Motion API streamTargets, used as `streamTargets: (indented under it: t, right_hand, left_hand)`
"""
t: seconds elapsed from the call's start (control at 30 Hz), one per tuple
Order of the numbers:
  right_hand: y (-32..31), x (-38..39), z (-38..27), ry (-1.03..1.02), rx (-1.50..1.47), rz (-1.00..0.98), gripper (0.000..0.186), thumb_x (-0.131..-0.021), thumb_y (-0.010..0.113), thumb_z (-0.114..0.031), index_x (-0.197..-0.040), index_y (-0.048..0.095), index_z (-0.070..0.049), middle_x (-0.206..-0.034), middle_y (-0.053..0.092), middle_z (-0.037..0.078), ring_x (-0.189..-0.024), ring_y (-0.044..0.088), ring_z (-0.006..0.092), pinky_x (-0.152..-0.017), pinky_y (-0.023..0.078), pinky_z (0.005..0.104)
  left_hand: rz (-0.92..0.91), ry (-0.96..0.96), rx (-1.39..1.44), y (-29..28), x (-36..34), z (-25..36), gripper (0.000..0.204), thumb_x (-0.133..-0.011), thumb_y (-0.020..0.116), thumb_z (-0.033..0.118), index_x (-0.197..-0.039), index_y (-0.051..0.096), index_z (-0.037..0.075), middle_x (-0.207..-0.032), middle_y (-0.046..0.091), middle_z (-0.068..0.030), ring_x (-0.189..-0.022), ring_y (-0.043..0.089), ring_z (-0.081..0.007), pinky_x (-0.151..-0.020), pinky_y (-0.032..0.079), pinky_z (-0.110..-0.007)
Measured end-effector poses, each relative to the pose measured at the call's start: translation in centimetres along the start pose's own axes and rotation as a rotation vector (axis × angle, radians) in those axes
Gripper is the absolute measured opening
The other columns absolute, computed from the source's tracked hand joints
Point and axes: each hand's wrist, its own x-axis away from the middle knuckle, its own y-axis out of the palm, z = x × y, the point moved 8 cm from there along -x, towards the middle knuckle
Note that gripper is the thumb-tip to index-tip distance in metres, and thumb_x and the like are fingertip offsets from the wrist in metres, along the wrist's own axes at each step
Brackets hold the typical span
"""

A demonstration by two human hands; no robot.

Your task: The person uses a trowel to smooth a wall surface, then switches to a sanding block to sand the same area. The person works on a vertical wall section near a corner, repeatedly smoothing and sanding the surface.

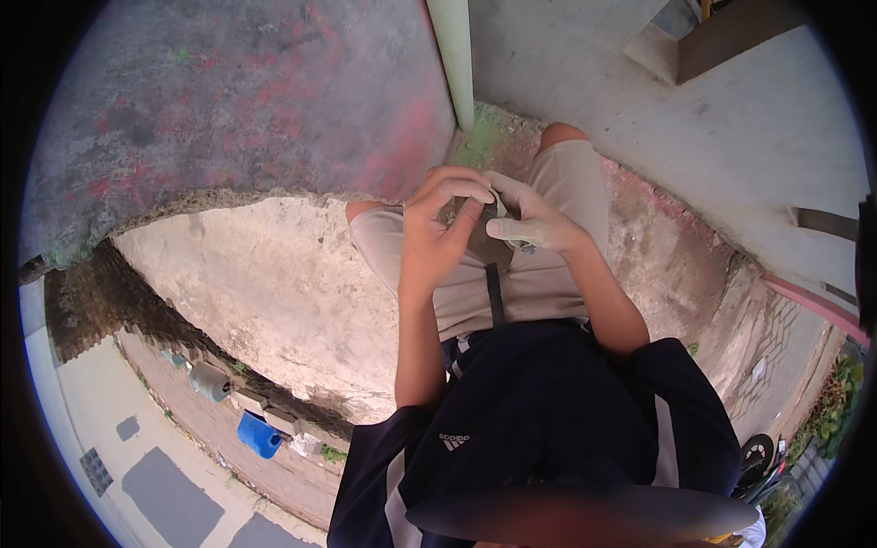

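Note:
In front of my lap, both hands are brought close together. My left hand [441, 212] is closed, its fingers bent and its thumb pressed toward them beside a small dark grey object [491, 212]. My right hand [537, 219] is curled round that object from the other side, with pale dust on its fingers and thumb. Fingers cover much of the object, so its kind and full shape cannot be told. Below the hands, a black strap [495, 294] lies over my beige shorts [566, 292].
A rough grey wall with red stains [247, 100] rises ahead at left, beside a pale green pipe [454, 68]. Another grey wall [566, 82] stands at right. Worn concrete [265, 292] stretches leftward to an edge above a lower path holding a blue container [258, 436].

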Motion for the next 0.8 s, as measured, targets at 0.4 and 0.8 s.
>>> streamTargets:
  t: [0.4,0.8]
  right_hand:
    - [-2.6,1.0,-4.3,-0.075,0.170,0.312,0.015,-0.098,0.067,-0.013,-0.109,0.065,-0.002,-0.097,0.060,0.002,-0.089,0.057,0.0094,-0.078,0.047,0.0240]
    - [-3.5,1.9,-3.1,-0.148,-0.033,0.618,0.024,-0.092,0.075,-0.014,-0.111,0.067,-0.001,-0.110,0.064,0.004,-0.099,0.060,0.0109,-0.082,0.050,0.0269]
  left_hand:
    - [0.165,-0.329,0.456,0.2,1.6,-2.3,0.017,-0.100,0.064,0.010,-0.110,0.066,-0.003,-0.099,0.068,-0.0048,-0.089,0.059,-0.0076,-0.077,0.048,-0.024]
    - [0.227,-0.305,0.157,1.6,1.4,-3.1,0.020,-0.101,0.065,0.017,-0.097,0.069,-0.002,-0.072,0.058,0.0057,-0.065,0.043,0.0003,-0.057,0.034,-0.020]
